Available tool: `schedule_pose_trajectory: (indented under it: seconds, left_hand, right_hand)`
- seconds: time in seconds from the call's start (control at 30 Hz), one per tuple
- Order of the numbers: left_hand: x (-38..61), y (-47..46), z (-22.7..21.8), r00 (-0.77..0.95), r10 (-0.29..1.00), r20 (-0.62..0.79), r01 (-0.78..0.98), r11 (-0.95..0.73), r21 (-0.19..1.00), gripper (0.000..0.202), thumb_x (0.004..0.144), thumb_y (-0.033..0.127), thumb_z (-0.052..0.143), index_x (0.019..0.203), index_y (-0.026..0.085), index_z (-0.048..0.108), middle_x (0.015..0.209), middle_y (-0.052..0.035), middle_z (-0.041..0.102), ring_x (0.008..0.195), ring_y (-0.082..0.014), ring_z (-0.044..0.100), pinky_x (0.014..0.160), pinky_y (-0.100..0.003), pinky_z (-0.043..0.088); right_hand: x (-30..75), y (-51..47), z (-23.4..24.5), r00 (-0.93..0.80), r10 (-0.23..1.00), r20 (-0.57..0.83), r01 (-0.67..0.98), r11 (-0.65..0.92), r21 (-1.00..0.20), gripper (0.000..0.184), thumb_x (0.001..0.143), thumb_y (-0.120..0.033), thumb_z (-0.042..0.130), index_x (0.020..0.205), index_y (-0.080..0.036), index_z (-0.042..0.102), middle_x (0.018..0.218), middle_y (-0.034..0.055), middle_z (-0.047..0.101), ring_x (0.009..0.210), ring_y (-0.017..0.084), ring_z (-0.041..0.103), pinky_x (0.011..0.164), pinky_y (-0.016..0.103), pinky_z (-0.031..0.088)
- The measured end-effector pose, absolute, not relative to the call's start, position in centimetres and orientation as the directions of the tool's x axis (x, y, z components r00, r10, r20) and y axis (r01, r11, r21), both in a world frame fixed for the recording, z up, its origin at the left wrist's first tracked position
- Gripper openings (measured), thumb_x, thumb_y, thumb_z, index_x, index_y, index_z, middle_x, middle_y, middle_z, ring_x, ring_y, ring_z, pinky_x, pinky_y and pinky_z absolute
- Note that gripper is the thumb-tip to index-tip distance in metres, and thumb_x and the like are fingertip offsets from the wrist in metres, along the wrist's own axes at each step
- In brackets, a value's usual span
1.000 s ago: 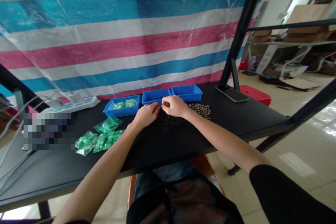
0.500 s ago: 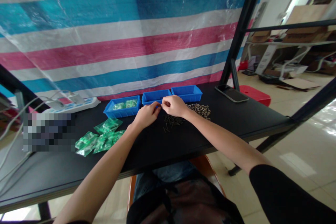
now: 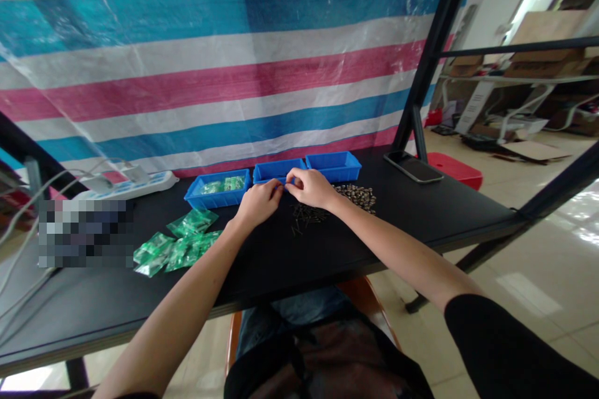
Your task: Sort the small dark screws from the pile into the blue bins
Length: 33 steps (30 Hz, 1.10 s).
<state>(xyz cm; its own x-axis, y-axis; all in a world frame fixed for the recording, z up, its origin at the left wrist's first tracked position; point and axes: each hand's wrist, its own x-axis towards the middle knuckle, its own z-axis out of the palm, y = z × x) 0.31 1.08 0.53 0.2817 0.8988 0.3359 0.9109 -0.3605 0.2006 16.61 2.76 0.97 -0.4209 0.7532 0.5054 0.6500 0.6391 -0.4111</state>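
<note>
My left hand [image 3: 260, 202] and my right hand [image 3: 309, 188] meet over the table, fingertips almost touching, in front of the middle blue tray [image 3: 274, 169]. Both are closed in a pinch; whatever lies between the fingertips is too small and hidden to name. Beneath and beside my right hand is a pile of dark, thin screws [image 3: 306, 217]. Behind its wrist lies a heap of small, shiny metal pieces [image 3: 358, 197]. To the left, a blue tray [image 3: 219, 199] holds small green-and-white packets. Green plastic packets [image 3: 180, 246] lie loose near my left forearm.
A third blue tray [image 3: 333, 168] stands at the right of the row. A phone [image 3: 413, 167] lies near the black frame post. At the left are a white power strip [image 3: 135, 186] with cables and a blurred-out item [image 3: 87, 234]. A striped sheet [image 3: 224, 75] hangs behind.
Both hands stay nearly in place, with the fingertips shifting slightly. The packets, screws and trays have not moved.
</note>
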Motion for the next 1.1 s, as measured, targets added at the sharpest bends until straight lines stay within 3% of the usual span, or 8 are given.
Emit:
schedule_pose_trajectory:
  seconds: [0.2,0.47,0.67,0.87,1.1]
  left_hand:
    - [0.36,1.09,0.51,0.294,0.899,0.326,0.906,-0.371,0.206,0.030,0.089,0.033,0.034,0.095,0.021,0.060,0.083,-0.0037,0.068,0.078,-0.0201,0.063,0.067,-0.027,0.043]
    - [0.27,1.14,0.19,0.289,0.892,0.348,0.894,-0.381,0.235,0.029,0.088,0.037,0.036,0.102,0.021,0.057,0.078,-0.0026,0.067,0.074,-0.0206,0.064,0.063,-0.028,0.042]
    - [0.31,1.08,0.31,0.284,0.897,0.338,0.903,-0.368,0.220,0.029,0.089,0.035,0.035,0.097,0.021,0.058,0.081,-0.0042,0.068,0.075,-0.0202,0.063,0.064,-0.027,0.042]
    - [0.33,1.09,0.46,0.284,0.900,0.329,0.904,-0.366,0.220,0.029,0.088,0.033,0.034,0.095,0.021,0.060,0.081,-0.0038,0.068,0.075,-0.0200,0.063,0.067,-0.028,0.043]
    - [0.46,1.00,0.50,0.285,0.903,0.321,0.906,-0.363,0.217,0.029,0.089,0.033,0.034,0.093,0.021,0.060,0.082,-0.0045,0.068,0.076,-0.0208,0.063,0.066,-0.028,0.043]
  right_hand:
    - [16.60,2.90,0.90,-0.439,0.737,0.514,0.646,0.657,-0.390,0.008,0.079,-0.019,0.053,0.082,-0.017,0.060,0.061,-0.0018,0.055,0.054,0.009,0.045,0.055,0.022,0.028]
    - [16.68,3.01,0.89,-0.409,0.749,0.521,0.672,0.634,-0.383,0.015,0.083,-0.025,0.051,0.076,-0.016,0.062,0.064,0.0009,0.059,0.056,0.010,0.047,0.054,0.023,0.028]
    - [16.68,2.93,0.92,-0.408,0.757,0.511,0.674,0.627,-0.391,0.018,0.084,-0.028,0.050,0.076,-0.016,0.061,0.065,0.0012,0.059,0.056,0.010,0.048,0.054,0.023,0.028]
    - [16.62,2.90,0.90,-0.433,0.744,0.509,0.642,0.651,-0.405,0.011,0.081,-0.024,0.054,0.088,-0.017,0.058,0.062,-0.0016,0.057,0.057,0.010,0.049,0.055,0.023,0.030]
    - [16.66,3.14,0.66,-0.449,0.732,0.512,0.646,0.662,-0.380,0.008,0.082,-0.020,0.052,0.085,-0.017,0.059,0.063,-0.0011,0.057,0.057,0.010,0.049,0.056,0.023,0.029]
